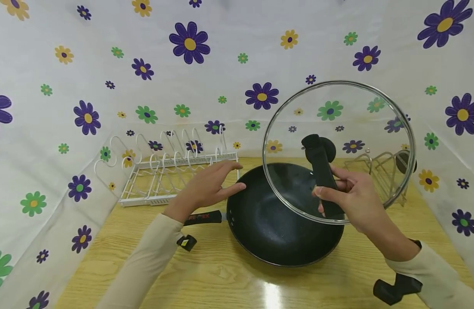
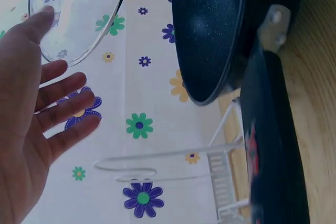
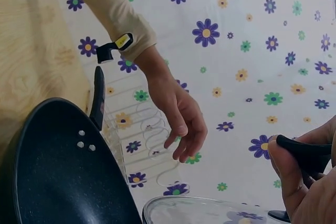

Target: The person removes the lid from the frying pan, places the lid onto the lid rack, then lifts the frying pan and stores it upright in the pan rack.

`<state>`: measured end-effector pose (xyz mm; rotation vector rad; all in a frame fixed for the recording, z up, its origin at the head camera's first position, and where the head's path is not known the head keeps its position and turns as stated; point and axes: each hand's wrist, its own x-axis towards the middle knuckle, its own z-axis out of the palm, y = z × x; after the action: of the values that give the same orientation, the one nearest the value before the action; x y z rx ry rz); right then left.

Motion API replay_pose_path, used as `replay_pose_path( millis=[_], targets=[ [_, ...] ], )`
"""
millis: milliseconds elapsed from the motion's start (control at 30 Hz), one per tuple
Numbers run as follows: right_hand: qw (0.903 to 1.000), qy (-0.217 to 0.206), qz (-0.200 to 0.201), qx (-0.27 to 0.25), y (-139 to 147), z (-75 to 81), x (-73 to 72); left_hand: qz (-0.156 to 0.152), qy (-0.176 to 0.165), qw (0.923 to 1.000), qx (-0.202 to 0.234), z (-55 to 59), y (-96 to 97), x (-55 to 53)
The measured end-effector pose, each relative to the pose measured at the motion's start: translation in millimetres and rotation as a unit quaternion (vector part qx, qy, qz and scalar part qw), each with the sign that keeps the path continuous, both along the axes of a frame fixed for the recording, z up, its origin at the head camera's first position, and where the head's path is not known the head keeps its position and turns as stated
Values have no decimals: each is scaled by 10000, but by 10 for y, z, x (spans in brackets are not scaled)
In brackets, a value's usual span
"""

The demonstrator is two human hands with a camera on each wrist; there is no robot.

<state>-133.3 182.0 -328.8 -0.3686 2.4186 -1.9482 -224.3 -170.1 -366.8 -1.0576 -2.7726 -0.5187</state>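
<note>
My right hand [image 1: 353,197] grips the upright black handle of a large clear glass lid [image 1: 291,116], which has a steel rim. The lid is raised and tilted above a black wok [image 1: 275,227], seen through the glass in the head view. The wok rests on the table, its inside facing up, with its black handle [image 2: 275,129] pointing left. My left hand [image 1: 206,189] hovers over the wok's handle near the left rim, fingers spread and relaxed, holding nothing. In the right wrist view, the right thumb [image 3: 286,169] presses on the lid's handle.
A white wire rack [image 1: 144,199] with curved loops stands behind and left of the wok. At the right, a smaller wire rack [image 1: 405,197] shows partly through and beside the lid. Flower-patterned cloth [image 1: 229,25] hangs around the wooden table [image 1: 206,274].
</note>
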Motion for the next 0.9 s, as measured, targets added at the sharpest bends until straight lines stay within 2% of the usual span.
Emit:
replay_pose_path(
  millis=[233,433,600,767,900],
  targets=[
    [9996,220,-187,39,109,40,-34,-215,366,9985,333,-83,168,-151],
    [9991,277,-315,66,206,75,-57,-260,117,9976,634,-109,323,-215],
    [9958,577,-554,438,305,133,-55,-223,-151,9957,892,-101,460,-292],
    [9923,805,-740,579,389,207,-59,-431,-45,9919,1193,-100,574,-392],
    [9900,757,-897,779,481,249,-59,-469,-14,9899,1335,-122,655,-469]
  ],
)
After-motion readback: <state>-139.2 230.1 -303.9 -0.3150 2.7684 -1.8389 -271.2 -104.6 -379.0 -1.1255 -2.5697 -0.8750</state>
